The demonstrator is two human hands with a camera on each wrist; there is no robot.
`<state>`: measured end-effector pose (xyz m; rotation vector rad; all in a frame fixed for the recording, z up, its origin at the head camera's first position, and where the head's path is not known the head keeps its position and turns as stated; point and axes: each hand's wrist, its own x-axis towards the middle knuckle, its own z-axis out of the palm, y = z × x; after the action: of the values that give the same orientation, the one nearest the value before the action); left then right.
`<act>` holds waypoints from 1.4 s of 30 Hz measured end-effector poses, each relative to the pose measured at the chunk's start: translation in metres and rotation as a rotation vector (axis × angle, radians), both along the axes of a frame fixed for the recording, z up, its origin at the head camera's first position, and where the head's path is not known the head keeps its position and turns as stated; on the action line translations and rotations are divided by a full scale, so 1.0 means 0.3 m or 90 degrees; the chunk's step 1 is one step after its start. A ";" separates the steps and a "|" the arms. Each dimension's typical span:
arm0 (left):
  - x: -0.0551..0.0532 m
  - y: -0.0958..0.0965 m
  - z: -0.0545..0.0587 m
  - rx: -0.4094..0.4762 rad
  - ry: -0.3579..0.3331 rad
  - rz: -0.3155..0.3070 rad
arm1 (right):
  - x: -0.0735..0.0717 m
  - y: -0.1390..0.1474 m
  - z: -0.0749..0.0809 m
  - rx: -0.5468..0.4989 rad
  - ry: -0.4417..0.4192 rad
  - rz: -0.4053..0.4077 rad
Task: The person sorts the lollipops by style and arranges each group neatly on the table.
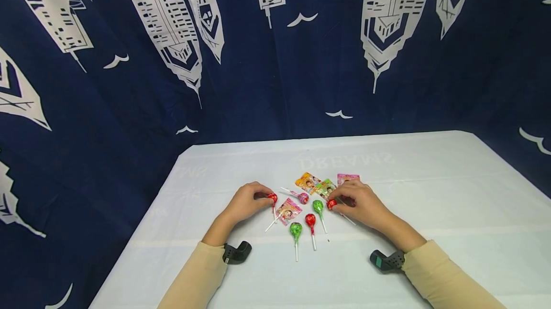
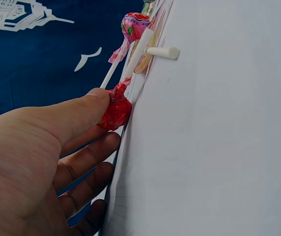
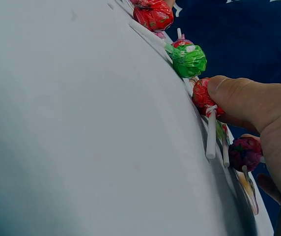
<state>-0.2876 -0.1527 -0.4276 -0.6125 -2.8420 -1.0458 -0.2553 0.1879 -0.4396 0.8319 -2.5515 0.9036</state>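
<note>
My left hand [image 1: 246, 204] pinches the wrapped head of a red lollipop [image 2: 115, 112] between thumb and index finger, at the left side of the candy group. Its white stick points toward the table's front in the head view. On the other side, my right hand [image 1: 363, 205] has thumb and fingertips on another red lollipop [image 3: 204, 98]. Beneath that hand, a dark purple-red lollipop [image 3: 245, 153] shows in the right wrist view, partly hidden. Between the hands lie a pink lollipop [image 1: 303, 198], two green lollipops [image 1: 295, 229] and a red lollipop [image 1: 310, 219].
A pink candy packet [image 1: 290, 211] lies beside the left hand. Farther back are an orange packet [image 1: 306, 182], a green packet [image 1: 325, 187] and another pink packet [image 1: 347, 178]. Everything rests on a white-covered table [image 1: 172, 256], before a dark blue printed cloth [image 1: 275, 84].
</note>
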 end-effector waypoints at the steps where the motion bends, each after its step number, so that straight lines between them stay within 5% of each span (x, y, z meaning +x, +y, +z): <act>1: 0.000 0.001 0.002 0.002 0.001 0.000 | 0.000 0.001 0.000 0.001 0.001 -0.001; 24: -0.018 0.005 0.027 0.044 -0.039 0.017 | 0.004 0.000 -0.011 0.021 0.027 -0.027; 42: -0.147 0.024 0.078 0.046 -0.049 0.038 | -0.001 0.003 -0.021 0.022 0.019 -0.003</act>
<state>-0.3316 -0.1455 -0.4042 -0.4885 -2.8520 -1.1806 -0.2557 0.1887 -0.4460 0.8434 -2.5493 0.8414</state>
